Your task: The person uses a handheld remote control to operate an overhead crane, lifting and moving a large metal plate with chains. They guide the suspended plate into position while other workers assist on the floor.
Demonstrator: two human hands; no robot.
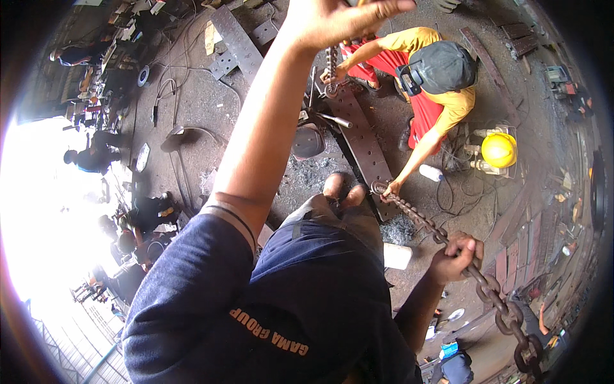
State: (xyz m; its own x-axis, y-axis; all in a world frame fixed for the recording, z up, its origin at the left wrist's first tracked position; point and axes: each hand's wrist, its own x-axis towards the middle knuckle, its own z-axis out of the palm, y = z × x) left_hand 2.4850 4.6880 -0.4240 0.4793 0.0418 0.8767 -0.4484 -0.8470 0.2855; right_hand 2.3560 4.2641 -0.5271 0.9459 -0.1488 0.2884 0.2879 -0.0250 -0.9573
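My right hand (455, 257) is closed around a heavy rusty chain (503, 306). From it the chain runs down to the lower right and up to a hook (378, 187) at the edge of a long brown steel plate (361, 131) with holes. My left hand (339, 24) is raised at the top edge, thumb stretched out; its other fingers are mostly cut off or hidden. Just below it hangs a second chain (331, 61), whose contact with the hand I cannot tell. A co-worker in a yellow shirt (455, 115) bends over the plate, one hand at each chain.
Beside the co-worker, a yellow hard hat (499, 150) rests on a metal frame. Drilled steel plates (236, 41) lie at the upper left. Cables (173, 86) trail across the floor. A white container (397, 256) stands near my right arm. Other people (96, 153) are at the left.
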